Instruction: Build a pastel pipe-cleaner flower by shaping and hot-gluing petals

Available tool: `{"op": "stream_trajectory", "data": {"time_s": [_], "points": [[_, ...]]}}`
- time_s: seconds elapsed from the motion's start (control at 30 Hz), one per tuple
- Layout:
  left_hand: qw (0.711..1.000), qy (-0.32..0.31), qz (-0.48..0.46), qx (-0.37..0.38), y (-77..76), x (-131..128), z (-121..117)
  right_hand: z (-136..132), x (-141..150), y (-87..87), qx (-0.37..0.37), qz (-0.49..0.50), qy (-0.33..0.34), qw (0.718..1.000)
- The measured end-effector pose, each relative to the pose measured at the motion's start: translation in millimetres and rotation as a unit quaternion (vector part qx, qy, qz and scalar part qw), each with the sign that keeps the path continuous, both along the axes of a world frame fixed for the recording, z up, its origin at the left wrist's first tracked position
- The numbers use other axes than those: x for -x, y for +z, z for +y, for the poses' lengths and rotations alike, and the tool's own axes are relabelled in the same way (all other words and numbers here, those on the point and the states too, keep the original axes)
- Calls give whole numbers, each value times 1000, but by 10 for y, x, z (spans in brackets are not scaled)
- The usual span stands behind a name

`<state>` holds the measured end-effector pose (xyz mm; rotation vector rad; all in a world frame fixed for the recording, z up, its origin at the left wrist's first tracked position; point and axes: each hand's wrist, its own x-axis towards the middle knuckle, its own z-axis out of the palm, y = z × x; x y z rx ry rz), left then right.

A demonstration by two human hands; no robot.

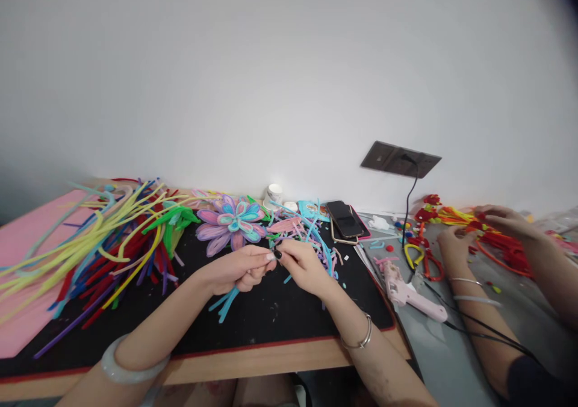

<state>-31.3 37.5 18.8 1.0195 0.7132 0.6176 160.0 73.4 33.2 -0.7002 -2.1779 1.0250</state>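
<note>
Light-blue pipe cleaners (pixel 228 301) hang below my left hand (pixel 244 268), whose fingers are closed round them. Meeting it at the fingertips, my right hand (pixel 303 265) is pinched closed; whatever lies between its fingers is hidden. Both hands are over the black mat (pixel 271 323). Just behind them lies a large flower (pixel 237 220) of purple, pink and blue pipe-cleaner petals. Cut pink, lilac and blue pieces (pixel 293 223) are heaped behind my right hand.
A pile of long pipe cleaners (pixel 121 232) spreads at left over a pink sheet (pixel 27 335). Phones (pixel 343 219) and a paper cup (pixel 273 195) stand near the wall. At right are a corded pink glue gun (pixel 413 295), scissors (pixel 432 267) and another person's hands (pixel 456 247) with red pieces.
</note>
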Motion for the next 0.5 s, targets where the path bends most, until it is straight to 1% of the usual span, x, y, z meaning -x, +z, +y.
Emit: {"op": "stream_trajectory", "data": {"time_s": [0.07, 0.13, 0.17, 0.2, 0.23, 0.3, 0.33, 0.37, 0.43, 0.5], "points": [[992, 55, 53, -101, 10, -52, -7, 13, 36, -47, 117, 32, -27, 992], [966, 101, 115, -208, 21, -92, -5, 30, 72, -114, 180, 42, -36, 982], [954, 115, 135, -241, 25, -106, -1, 37, 85, -145, 196, 41, -35, 979], [947, 125, 144, -258, 28, -113, 4, 44, 93, -167, 213, 41, -32, 976], [946, 130, 144, -260, 29, -115, 8, 49, 94, -175, 225, 40, -28, 973], [956, 124, 130, -231, 30, -99, 12, 58, 72, -145, 235, 43, -17, 971], [965, 115, 117, -206, 31, -83, 11, 62, 50, -110, 226, 48, -13, 973], [974, 103, 100, -174, 33, -63, 9, 66, 24, -65, 200, 50, -9, 978], [989, 75, 65, -108, 39, -22, 0, 74, -33, 24, 99, 38, -1, 994], [996, 50, 43, -63, 46, 9, -8, 77, -78, 84, -26, 4, 12, 1000]]}}
